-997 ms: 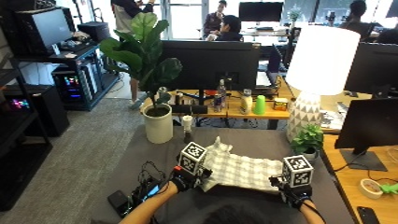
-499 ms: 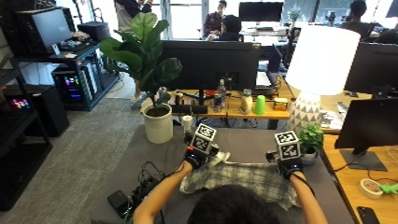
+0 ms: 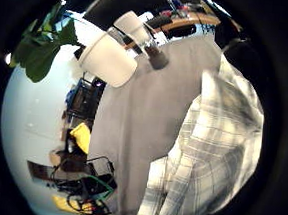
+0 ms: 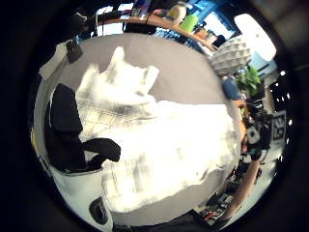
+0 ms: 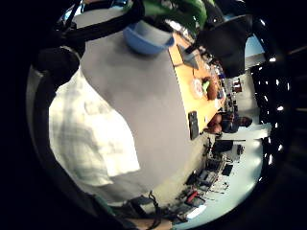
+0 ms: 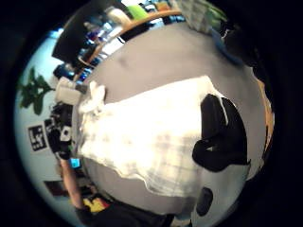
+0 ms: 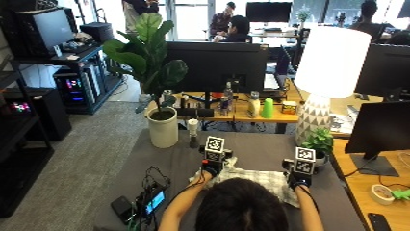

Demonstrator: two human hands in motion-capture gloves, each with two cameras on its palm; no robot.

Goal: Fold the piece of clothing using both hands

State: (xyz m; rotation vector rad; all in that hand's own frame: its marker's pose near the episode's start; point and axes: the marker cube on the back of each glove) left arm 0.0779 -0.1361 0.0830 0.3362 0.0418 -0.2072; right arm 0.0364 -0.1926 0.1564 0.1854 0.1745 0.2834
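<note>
Low in the outside view, the plaid shirt (image 7: 259,180) lies on the grey bench (image 7: 256,149); left hand (image 7: 211,169) and right hand (image 7: 297,180) grip its edges, curled fingers (image 4: 104,147) visible only in palm views.

A grey tabletop (image 7: 262,149) carries a white-and-grey plaid garment (image 7: 256,180) spread flat under the person's fingers (image 6: 215,137). Beyond the fingers stand a white plant pot (image 7: 162,132), a small potted plant (image 7: 318,144) and a lamp base (image 7: 313,118).
</note>
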